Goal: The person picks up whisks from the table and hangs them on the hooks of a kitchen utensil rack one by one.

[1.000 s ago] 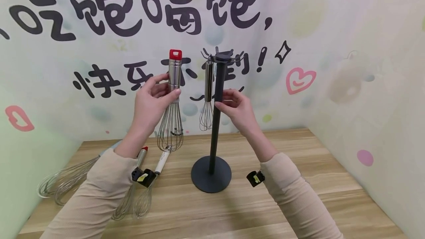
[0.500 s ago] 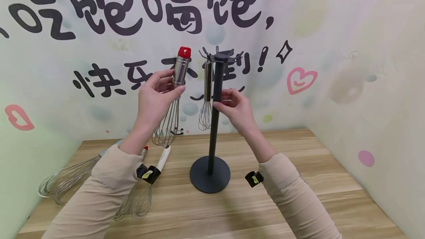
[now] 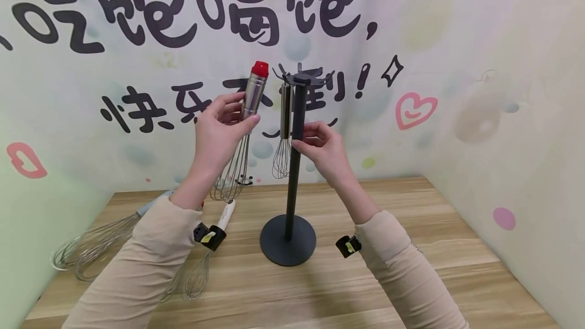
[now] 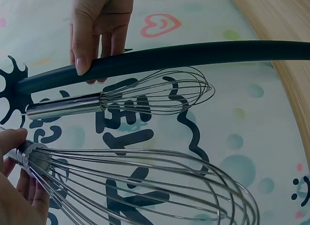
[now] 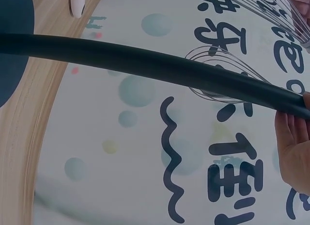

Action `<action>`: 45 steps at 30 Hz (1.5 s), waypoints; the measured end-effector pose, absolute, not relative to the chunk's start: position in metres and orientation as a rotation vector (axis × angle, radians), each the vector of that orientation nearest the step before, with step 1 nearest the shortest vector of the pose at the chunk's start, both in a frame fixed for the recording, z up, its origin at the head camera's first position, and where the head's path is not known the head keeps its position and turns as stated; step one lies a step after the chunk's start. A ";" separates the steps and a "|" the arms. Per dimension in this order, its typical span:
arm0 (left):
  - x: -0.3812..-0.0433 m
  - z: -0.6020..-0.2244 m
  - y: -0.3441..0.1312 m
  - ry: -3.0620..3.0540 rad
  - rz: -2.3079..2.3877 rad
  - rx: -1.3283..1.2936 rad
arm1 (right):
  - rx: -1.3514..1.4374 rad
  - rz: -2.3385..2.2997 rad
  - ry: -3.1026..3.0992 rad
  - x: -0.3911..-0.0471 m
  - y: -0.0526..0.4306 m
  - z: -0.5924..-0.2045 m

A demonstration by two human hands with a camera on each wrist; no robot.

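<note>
My left hand [image 3: 221, 128] grips a large whisk [image 3: 254, 93] by its steel handle, with the red end cap up and leaning right. Its wire loops [image 4: 145, 181] hang below the fingers. The whisk's top is close to the left-side hooks of a dark rack [image 3: 294, 192]. My right hand [image 3: 323, 149] pinches the rack's post between thumb and fingers, partway up. A smaller steel whisk [image 3: 285, 113] hangs from a hook just left of the post; in the left wrist view this small whisk [image 4: 68, 106] lies between the post and the large one.
On the table [image 3: 375, 278] at the left lie several more whisks, among them a white-handled whisk [image 3: 226, 215] and a blue-handled whisk [image 3: 109, 232]. My left forearm partly covers them. The rack's round base [image 3: 288, 248] stands on the wood. A printed backdrop rises behind.
My left hand has moved right and slightly up with the large whisk, whose red end now tilts right toward the rack's hooks. The right hand stays on the post.
</note>
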State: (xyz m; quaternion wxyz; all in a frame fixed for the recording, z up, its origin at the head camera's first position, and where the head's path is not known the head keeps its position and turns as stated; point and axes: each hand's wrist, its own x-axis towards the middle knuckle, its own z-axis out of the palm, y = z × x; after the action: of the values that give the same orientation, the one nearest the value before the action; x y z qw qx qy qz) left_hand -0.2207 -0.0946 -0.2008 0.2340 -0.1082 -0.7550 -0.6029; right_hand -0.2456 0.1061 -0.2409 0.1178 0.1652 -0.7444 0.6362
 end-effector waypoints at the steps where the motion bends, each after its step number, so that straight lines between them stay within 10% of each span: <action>1: -0.220 -0.201 -0.094 -2.074 -1.657 -0.297 | 0.483 1.863 -2.180 -0.246 0.106 -0.241; 45: -0.222 -0.200 -0.093 -2.102 -1.353 -0.413 | 0.475 1.858 -2.191 -0.245 0.106 -0.240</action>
State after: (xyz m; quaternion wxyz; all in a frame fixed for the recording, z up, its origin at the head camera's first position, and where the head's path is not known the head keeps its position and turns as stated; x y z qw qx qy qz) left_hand -0.2218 -0.0929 -0.1998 0.2993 -0.1556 -0.7916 -0.5094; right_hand -0.2454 0.1062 -0.2405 0.1149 0.1622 -0.7475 0.6338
